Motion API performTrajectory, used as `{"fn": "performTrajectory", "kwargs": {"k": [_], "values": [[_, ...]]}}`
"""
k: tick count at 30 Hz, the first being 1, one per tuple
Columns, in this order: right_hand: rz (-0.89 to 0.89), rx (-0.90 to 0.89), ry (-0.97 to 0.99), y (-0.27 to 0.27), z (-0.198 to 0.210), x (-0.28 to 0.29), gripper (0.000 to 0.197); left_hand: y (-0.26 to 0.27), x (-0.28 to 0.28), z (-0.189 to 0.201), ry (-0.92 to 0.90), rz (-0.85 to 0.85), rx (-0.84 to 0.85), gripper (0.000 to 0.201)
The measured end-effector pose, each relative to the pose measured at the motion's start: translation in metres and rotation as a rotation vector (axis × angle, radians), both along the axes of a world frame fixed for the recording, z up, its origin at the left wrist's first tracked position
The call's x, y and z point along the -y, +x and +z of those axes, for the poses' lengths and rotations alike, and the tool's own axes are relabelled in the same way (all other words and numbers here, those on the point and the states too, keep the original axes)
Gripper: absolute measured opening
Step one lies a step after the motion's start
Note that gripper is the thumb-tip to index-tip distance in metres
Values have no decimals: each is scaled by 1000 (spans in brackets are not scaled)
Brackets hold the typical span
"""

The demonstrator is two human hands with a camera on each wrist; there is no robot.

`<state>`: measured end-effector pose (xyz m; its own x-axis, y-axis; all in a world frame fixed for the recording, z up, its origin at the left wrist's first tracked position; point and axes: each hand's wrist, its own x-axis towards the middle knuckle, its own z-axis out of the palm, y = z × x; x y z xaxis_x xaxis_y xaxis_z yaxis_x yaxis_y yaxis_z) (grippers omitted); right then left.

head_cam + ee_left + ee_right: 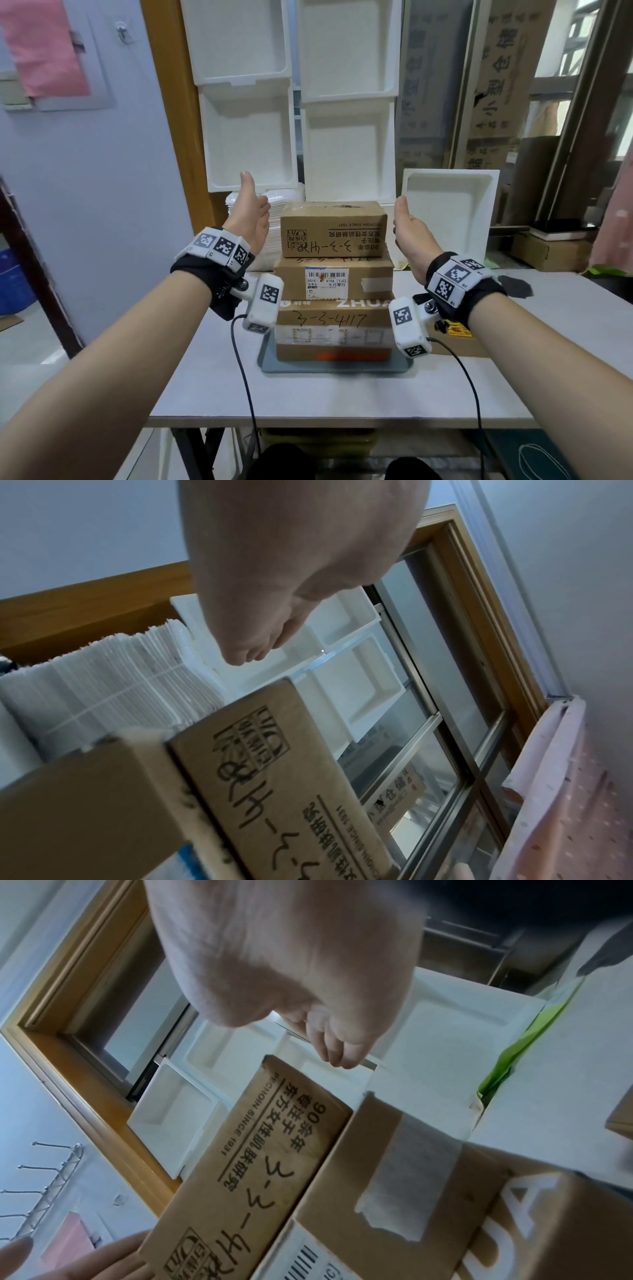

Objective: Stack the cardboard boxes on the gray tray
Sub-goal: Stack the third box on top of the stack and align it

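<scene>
Three cardboard boxes stand stacked on the gray tray [335, 368]: a bottom box [334, 330] marked 3-3-417, a middle box [334, 282] with a white label, and a top box [332, 233] with printed characters. My left hand [251, 212] is raised just left of the top box, thumb up and fingers straight. My right hand [407, 229] stands the same way just right of it. Neither hand grips anything. The left wrist view shows the left hand [274, 574] above the top box [274, 777], apart from it. In the right wrist view the right hand [291, 961] hovers beyond the top box [260, 1150] and middle box [394, 1164].
The tray sits on a white table [342, 397]. White foam boxes [246, 137] lean upright behind the stack, and a foam tray [448, 205] stands at the back right. A pile of white sheets [274, 236] lies behind left. A flat cardboard piece [459, 342] lies right of the tray.
</scene>
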<state>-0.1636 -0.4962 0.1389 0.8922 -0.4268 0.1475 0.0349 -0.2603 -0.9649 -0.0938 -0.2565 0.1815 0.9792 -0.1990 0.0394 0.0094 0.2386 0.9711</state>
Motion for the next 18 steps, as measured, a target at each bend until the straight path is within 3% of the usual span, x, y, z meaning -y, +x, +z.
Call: {"fn": "performTrajectory", "kwargs": {"k": [8, 18], "values": [[-22, 50, -2, -23, 16, 14, 85, -27, 36, 37, 54, -98, 105, 90], [-66, 51, 4, -55, 13, 60, 82, -62, 137, 41, 75, -314, 145, 89]]}}
